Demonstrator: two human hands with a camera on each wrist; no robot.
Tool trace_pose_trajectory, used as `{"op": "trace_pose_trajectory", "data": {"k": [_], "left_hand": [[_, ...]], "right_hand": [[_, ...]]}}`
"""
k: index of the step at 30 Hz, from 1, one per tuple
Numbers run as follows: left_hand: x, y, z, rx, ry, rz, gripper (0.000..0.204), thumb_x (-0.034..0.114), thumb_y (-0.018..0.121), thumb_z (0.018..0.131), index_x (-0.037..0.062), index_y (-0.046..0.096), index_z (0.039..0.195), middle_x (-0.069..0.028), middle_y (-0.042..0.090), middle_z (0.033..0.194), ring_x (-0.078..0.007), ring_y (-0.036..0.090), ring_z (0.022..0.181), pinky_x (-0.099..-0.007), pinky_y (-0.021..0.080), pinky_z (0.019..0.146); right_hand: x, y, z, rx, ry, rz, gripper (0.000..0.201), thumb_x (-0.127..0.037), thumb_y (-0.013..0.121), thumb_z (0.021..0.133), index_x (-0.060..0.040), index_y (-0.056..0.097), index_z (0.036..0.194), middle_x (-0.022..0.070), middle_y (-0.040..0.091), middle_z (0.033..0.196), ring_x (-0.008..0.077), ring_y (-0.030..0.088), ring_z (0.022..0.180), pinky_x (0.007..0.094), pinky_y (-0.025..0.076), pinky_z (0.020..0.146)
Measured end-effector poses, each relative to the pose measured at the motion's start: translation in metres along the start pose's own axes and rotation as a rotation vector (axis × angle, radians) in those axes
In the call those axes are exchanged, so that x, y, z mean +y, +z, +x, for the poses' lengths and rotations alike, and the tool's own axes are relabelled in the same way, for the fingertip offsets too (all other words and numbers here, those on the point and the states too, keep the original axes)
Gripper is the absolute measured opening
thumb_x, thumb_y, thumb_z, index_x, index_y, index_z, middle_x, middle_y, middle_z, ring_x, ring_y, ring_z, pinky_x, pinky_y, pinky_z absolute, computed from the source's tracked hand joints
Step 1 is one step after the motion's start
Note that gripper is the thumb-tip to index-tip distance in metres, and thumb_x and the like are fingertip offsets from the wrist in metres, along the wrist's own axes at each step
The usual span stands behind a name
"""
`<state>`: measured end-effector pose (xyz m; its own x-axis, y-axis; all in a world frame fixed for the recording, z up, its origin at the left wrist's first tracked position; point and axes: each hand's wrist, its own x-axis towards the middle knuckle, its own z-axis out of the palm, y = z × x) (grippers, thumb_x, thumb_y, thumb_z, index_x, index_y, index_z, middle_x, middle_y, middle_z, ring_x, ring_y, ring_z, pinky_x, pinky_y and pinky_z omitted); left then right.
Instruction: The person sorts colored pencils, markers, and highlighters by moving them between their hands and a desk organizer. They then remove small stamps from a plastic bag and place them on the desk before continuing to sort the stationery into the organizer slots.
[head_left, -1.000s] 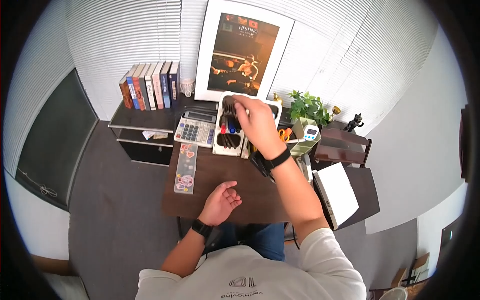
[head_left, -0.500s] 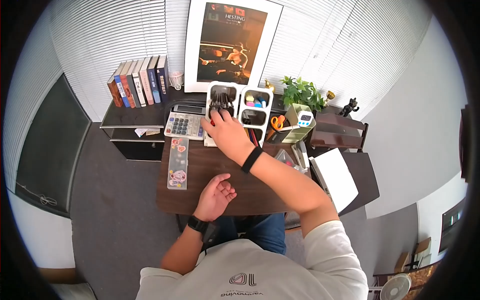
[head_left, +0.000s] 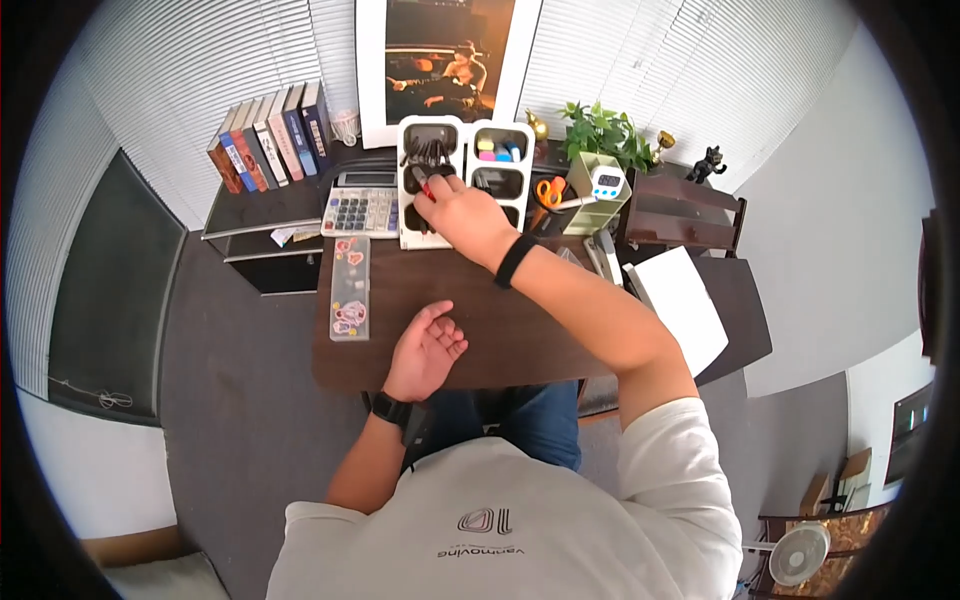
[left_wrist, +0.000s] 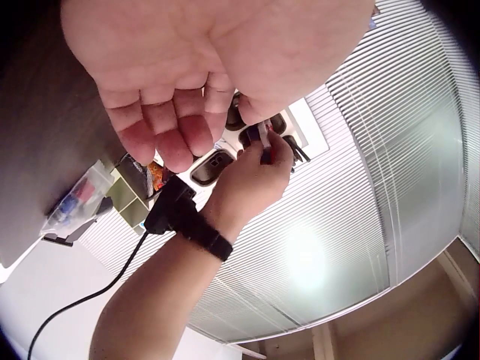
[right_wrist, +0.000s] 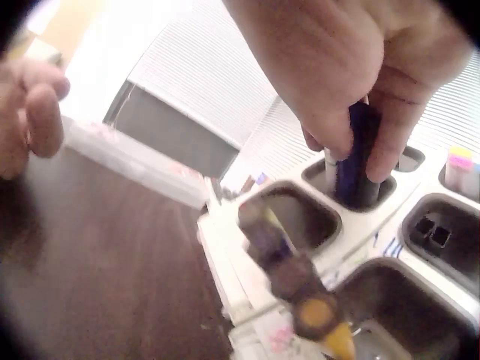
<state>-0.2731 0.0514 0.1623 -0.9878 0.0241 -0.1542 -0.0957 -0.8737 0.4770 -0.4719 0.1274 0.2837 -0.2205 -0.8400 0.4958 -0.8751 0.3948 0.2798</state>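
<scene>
Person seated at a brown bench point(head_left: 520, 325), both hands in view. The right hand point(head_left: 468, 220) reaches down over a white organizer point(right_wrist: 217, 259) built in two columns of compartments; its thumb and fingers pinch a dark blue marker point(right_wrist: 356, 172), whose lower end lies inside the middle compartment of the left-hand column. A red marker point(head_left: 423, 183) shows at the fingertips in the head view; whether it too is gripped cannot be told. Dark pens point(head_left: 428, 152) lean in the far compartment of the same column, and highlighters point(head_left: 500, 150) in pink, yellow and blue stand in the far compartment of the neighbouring column. A blurred, dark and yellow group of ends crosses the foreground of the right wrist view. The left hand point(head_left: 424, 355) hangs near the bench's front edge, palm turned upward, its fingers relaxed and loosely bent, well apart from the organizer. To the organizer's left lies a calculator point(head_left: 362, 210), with a sticker-decorated case point(head_left: 350, 285) in front of it; to the right are orange-handled scissors point(head_left: 550, 192) and a green holder bearing a white timer point(head_left: 607, 180).
</scene>
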Motion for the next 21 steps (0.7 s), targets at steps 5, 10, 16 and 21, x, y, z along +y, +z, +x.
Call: {"op": "trace_pose_trajectory", "data": {"k": [5,10,16,21], "left_hand": [[-0.007,-0.011,0.002,-0.105,0.021,0.040,0.046,0.041,0.053,0.109,0.0088,0.055,0.141,-0.0033,0.067,0.115,-0.0192,0.063,0.113,-0.0386,0.050,0.100],[-0.012,0.000,0.003,-0.335,0.137,0.256,0.061,0.032,0.055,0.109,0.0049,0.032,0.158,-0.0172,0.047,0.157,-0.0265,0.046,0.144,-0.0458,0.041,0.118],[-0.012,0.007,0.004,-0.070,0.101,0.281,0.027,0.016,0.054,0.109,0.0032,0.055,0.132,-0.0182,0.066,0.132,-0.0291,0.057,0.133,-0.0466,0.044,0.114],[-0.019,0.029,0.018,-0.016,0.261,0.493,0.023,0.009,0.057,0.107,0.0025,0.054,0.129,-0.0157,0.069,0.124,-0.0266,0.063,0.124,-0.0427,0.049,0.109]], "right_hand": [[-0.051,-0.086,-0.055,0.203,0.195,0.384,0.035,-0.005,0.067,0.084,-0.0061,0.065,0.119,0.0169,0.063,0.121,0.0352,0.066,0.110,0.0406,0.059,0.086],[-0.128,-0.059,-0.143,0.281,0.373,0.846,0.046,0.005,0.072,0.085,-0.0083,0.066,0.129,0.0177,0.064,0.127,0.0371,0.067,0.112,0.0409,0.057,0.096],[-0.137,-0.038,-0.174,0.254,0.635,1.049,0.044,0.000,0.075,0.087,-0.0055,0.065,0.130,0.0197,0.064,0.129,0.0374,0.065,0.117,0.0408,0.055,0.097],[-0.107,-0.029,-0.188,0.316,0.555,0.892,0.040,-0.007,0.079,0.084,-0.0055,0.066,0.122,0.0167,0.064,0.128,0.0380,0.061,0.119,0.0468,0.047,0.104]]}}
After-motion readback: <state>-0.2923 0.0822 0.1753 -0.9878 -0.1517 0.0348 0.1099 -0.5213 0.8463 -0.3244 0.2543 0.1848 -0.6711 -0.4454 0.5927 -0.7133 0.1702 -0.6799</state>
